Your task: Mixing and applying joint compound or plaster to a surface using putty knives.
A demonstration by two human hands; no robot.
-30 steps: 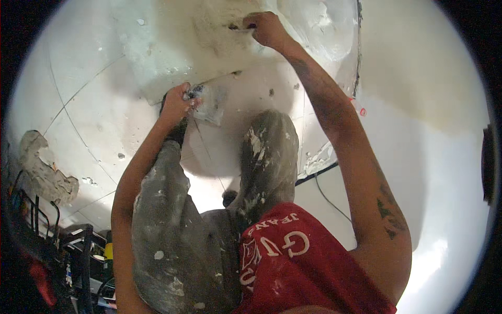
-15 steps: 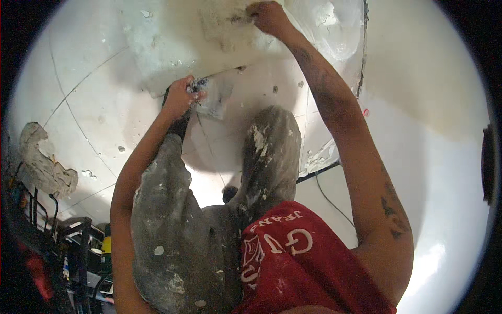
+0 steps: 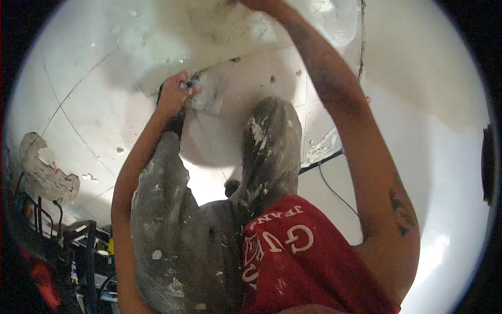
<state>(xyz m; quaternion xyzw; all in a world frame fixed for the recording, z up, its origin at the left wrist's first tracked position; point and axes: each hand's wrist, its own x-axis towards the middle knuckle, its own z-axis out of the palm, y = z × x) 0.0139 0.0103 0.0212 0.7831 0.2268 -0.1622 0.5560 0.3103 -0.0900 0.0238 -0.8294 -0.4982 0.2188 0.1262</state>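
From up here I look down on my left hand (image 3: 172, 97), which is closed around the handle of a flat plaster board (image 3: 209, 94), a pale plate smeared grey. The grip there is a full fist, and the board is held out level in front of my knee, close under the wall, I judge so that the wet mix on it stays put and sits within short reach of the other arm.

My right hand (image 3: 259, 4) is stretched up to the very top edge of the view, against the rough patch of fresh plaster (image 3: 209, 29) on the wall. Only its lower part shows, so I cannot tell whether its grip is closed on a tool or simply pressing. The right forearm runs long and straight from lower right to that patch, which suits a reach to the upper part of the work.

My trousers (image 3: 172, 235) are grey and spattered white; both knees are raised, one foot braced near the wall's foot, which looks like a crouch or a perch to get close. A red shirt (image 3: 298, 261) fills the bottom. A black cable (image 3: 327, 180) trails across the pale floor tiles (image 3: 83, 120), and a crumpled rag or paper scrap (image 3: 44, 172) lies at far left, near a dark metal rack (image 3: 78, 251).
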